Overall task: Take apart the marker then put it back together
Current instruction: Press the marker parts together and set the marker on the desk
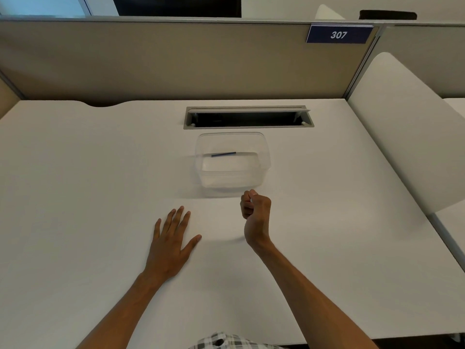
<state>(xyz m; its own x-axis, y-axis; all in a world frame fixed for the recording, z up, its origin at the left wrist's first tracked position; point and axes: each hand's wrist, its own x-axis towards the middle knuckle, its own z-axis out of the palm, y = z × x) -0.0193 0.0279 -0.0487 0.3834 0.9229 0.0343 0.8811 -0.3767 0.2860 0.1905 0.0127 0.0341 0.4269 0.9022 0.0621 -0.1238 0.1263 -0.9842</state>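
A thin blue marker (223,154) lies inside a clear plastic container (264,159) near its far wall, on the white desk. My left hand (171,243) rests flat on the desk, palm down, fingers spread, well in front and left of the container. My right hand (255,206) hovers just in front of the container's near edge, its fingers curled into a loose fist; nothing shows in it.
Behind the container is an open cable slot (249,117) in the white desk (100,172). A beige partition (176,61) with a blue "307" sign (338,34) closes the back. A white side panel (402,127) stands on the right.
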